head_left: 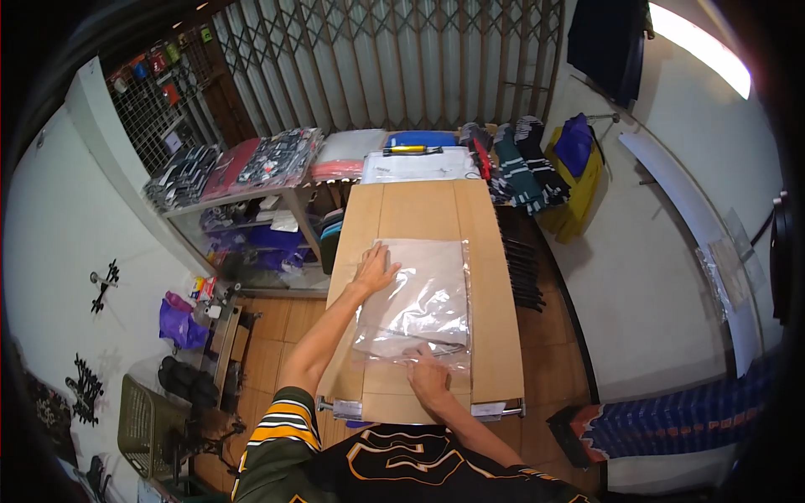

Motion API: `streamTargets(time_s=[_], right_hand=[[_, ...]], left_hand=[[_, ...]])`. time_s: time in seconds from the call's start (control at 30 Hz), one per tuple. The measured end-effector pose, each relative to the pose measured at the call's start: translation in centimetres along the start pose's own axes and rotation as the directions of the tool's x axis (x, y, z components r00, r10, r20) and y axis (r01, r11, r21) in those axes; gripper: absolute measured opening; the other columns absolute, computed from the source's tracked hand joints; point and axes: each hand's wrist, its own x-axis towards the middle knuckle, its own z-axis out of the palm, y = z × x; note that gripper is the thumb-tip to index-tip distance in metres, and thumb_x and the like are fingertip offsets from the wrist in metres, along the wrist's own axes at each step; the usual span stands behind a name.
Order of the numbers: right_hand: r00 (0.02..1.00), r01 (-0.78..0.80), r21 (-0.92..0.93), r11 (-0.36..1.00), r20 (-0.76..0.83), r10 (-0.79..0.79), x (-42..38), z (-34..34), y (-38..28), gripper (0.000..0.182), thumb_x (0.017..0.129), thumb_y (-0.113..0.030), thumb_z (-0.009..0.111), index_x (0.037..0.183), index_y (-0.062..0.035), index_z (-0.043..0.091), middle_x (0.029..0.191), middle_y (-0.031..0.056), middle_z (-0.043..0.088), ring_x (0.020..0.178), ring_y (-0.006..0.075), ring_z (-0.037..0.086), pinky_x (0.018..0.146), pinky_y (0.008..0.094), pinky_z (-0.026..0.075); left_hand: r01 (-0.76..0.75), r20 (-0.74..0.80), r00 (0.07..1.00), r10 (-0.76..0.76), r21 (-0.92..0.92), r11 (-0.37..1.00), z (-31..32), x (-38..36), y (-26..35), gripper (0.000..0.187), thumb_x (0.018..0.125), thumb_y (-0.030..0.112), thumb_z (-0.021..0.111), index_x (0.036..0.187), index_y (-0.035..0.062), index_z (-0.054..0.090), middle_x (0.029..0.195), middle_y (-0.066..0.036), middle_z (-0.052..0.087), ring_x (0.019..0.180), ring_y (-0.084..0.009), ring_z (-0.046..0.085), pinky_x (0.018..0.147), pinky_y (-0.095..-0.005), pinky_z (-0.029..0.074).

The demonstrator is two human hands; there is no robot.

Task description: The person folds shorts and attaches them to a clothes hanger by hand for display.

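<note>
A clear plastic bag (417,298) with a folded beige cloth or garment inside lies flat on the wooden table (419,210). The bag's shiny film reflects the light, and its near end is wrinkled. My left hand (376,267) rests spread on the bag's upper left part, fingers pointing away from me. At the near edge my right hand (428,377) has its fingers curled together on the loose plastic film. The cloth's folded edge shows just beyond the right fingertips, which are partly hidden.
Beyond the table, stacks of packaged clothes (281,158) lie on a glass display case (239,226). Socks (520,172) are piled at the back right. An olive basket (149,423) stands at lower left, and a folding metal gate (386,67) closes the back.
</note>
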Motion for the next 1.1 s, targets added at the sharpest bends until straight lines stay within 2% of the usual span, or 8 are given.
streamTargets(time_s=[0.2, 0.37, 0.6, 0.7, 0.77, 0.87, 0.93, 1.1], right_hand=[[0.997, 0.074, 0.064, 0.995, -0.013, -0.073, 1.0, -0.7, 0.4, 0.011, 0.082, -0.013, 0.061, 0.090, -0.0082, 0.065, 0.099, 0.0151, 0.060, 0.081, 0.0402, 0.064, 0.070, 0.0511, 0.052], [0.966, -0.040, 0.005, 0.999, 0.257, 0.037, -0.3, -2.6, -0.2, 0.020, 0.080, -0.016, 0.058, 0.085, -0.0004, 0.070, 0.081, 0.0265, 0.067, 0.078, 0.0467, 0.065, 0.072, 0.0545, 0.051], [0.761, 0.114, 0.064, 0.991, 0.636, -0.128, -3.5, -4.9, -1.7, 0.022, 0.084, -0.020, 0.059, 0.087, -0.0025, 0.072, 0.085, 0.0229, 0.069, 0.082, 0.0417, 0.067, 0.074, 0.0485, 0.052], [0.777, 0.043, 0.193, 0.980, 0.610, -0.154, -3.8, -4.9, -2.1, 0.023, 0.087, -0.024, 0.062, 0.092, -0.0035, 0.071, 0.089, 0.0184, 0.070, 0.084, 0.0373, 0.067, 0.075, 0.0446, 0.052], [0.842, 0.000, 0.235, 0.972, 0.525, -0.126, -4.0, -5.0, -3.2, 0.025, 0.088, -0.025, 0.063, 0.095, -0.0026, 0.071, 0.091, 0.0183, 0.070, 0.086, 0.0374, 0.067, 0.077, 0.0449, 0.052], [0.888, -0.056, 0.272, 0.961, 0.453, -0.076, -4.0, -4.6, -3.6, 0.027, 0.089, -0.024, 0.064, 0.105, -0.0026, 0.067, 0.100, 0.0173, 0.068, 0.093, 0.0347, 0.065, 0.080, 0.0430, 0.051], [0.974, 0.072, 0.253, 0.965, 0.190, -0.122, -4.8, -2.8, -3.1, 0.028, 0.087, -0.026, 0.068, 0.103, -0.0039, 0.067, 0.101, 0.0147, 0.069, 0.097, 0.0320, 0.064, 0.082, 0.0370, 0.050], [0.981, 0.174, -0.131, 0.976, 0.105, -0.160, -6.5, -1.4, -4.4, 0.058, 0.087, -0.038, 0.068, 0.134, -0.0068, 0.054, 0.140, 0.0270, 0.044, 0.131, 0.0503, 0.037, 0.102, 0.0642, 0.032]], left_hand=[[0.172, 0.121, 0.977, -0.177, 0.054, 0.984, 0.3, 2.2, 0.7, 0.079, 0.089, 0.055, 0.056, 0.148, 0.0057, 0.037, 0.156, -0.016, 0.032, 0.135, -0.0475, 0.034, 0.111, -0.0567, 0.032], [0.243, 0.238, 0.934, -0.265, 0.117, 0.963, -0.4, 2.5, 1.2, 0.071, 0.092, 0.051, 0.054, 0.144, 0.0056, 0.041, 0.152, -0.011, 0.037, 0.135, -0.0444, 0.033, 0.106, -0.0648, 0.032], [0.254, 0.244, 0.926, -0.289, 0.164, 0.953, 0.4, 2.6, 0.3, 0.059, 0.095, 0.046, 0.052, 0.139, 0.0075, 0.047, 0.154, -0.014, 0.033, 0.136, -0.0466, 0.030, 0.107, -0.0644, 0.031], [0.225, 0.204, 0.947, -0.249, 0.137, 0.965, 1.3, 3.2, -1.1, 0.061, 0.090, 0.039, 0.063, 0.138, 0.0046, 0.048, 0.149, -0.016, 0.037, 0.134, -0.0438, 0.035, 0.107, -0.0626, 0.034], [0.200, -0.208, 0.953, -0.219, -0.110, 0.974, 2.2, 3.0, -2.4, 0.060, 0.084, 0.031, 0.072, 0.134, 0.0054, 0.052, 0.144, -0.023, 0.044, 0.128, -0.0417, 0.045, 0.105, -0.0481, 0.042], [0.516, -0.086, 0.817, -0.571, -0.334, 0.789, 2.9, 4.8, -4.0, 0.068, 0.077, 0.026, 0.080, 0.136, 0.0068, 0.050, 0.135, -0.030, 0.049, 0.123, -0.0415, 0.052, 0.103, -0.0416, 0.045], [0.580, -0.050, 0.772, -0.634, -0.353, 0.734, 2.1, 5.6, -4.3, 0.048, 0.081, 0.028, 0.077, 0.121, 0.0065, 0.062, 0.110, -0.022, 0.067, 0.105, -0.0358, 0.065, 0.092, -0.0411, 0.051], [0.473, -0.083, 0.808, -0.584, -0.500, 0.726, -1.3, 5.9, -2.8, 0.024, 0.088, 0.028, 0.070, 0.086, 0.0041, 0.071, 0.080, -0.010, 0.071, 0.079, -0.0231, 0.069, 0.076, -0.0372, 0.053]])
